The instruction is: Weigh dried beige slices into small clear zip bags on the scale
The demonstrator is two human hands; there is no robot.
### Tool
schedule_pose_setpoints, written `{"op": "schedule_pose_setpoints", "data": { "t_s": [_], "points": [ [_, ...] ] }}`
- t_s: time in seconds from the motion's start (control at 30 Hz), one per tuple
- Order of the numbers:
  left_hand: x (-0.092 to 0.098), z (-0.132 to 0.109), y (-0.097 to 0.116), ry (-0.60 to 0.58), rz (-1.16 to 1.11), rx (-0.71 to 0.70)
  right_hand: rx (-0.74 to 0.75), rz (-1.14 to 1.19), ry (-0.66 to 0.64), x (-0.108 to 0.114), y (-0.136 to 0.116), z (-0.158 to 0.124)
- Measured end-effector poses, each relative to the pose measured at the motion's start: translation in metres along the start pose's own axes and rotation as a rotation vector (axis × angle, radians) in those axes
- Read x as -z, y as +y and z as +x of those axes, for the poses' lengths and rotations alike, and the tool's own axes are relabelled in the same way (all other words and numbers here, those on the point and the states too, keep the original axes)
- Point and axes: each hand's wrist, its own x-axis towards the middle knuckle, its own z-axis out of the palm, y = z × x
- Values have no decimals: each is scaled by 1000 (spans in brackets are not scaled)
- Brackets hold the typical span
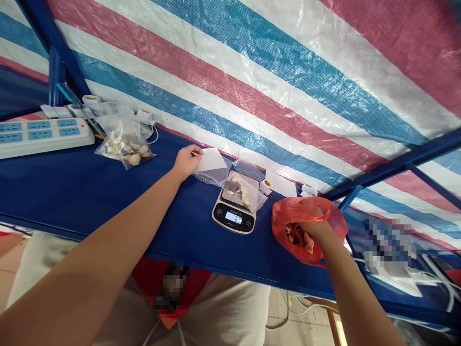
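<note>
At the left hand, the slip is smooth matt white paper, and the bag next to that hand is thin, clear, shiny plastic. Left of the same hand, the power strip is smooth white plastic. Between the hands, the scale has a smooth black-and-white plastic casing. Around the right hand, the red bag is glossy, creased plastic film; the pieces inside look dry and rough, though shade makes this uncertain. Beyond both hands, the striped sheet is woven plastic, crinkled and glossy.
</note>
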Motion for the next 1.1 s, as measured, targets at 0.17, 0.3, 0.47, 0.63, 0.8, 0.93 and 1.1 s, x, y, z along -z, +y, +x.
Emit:
{"op": "schedule_pose_setpoints", "data": {
  "t_s": [0.17,0.3,0.47,0.63,0.8,0.93,1.1],
  "points": [
    [-1,1,0,-3,-17,-8,-2,-162,-16,37,-8,-22],
    [-1,0,2,-7,-19,-1,-161,-288,58,59,-9,-74],
    [-2,-2,6,4,-33,-2,-224,11,123,49,-18,-147],
    [-2,-3,8,45,-44,-8,-96,346,83,4,-56,-154],
    [8,7,4,161,-89,-4,35,650,72,-51,-97,-77],
    [16,17,-2,262,-147,80,20,1074,178,-82,-114,-5],
    [12,17,5,234,-324,108,-55,1276,257,-94,-105,23]
  ]
}}
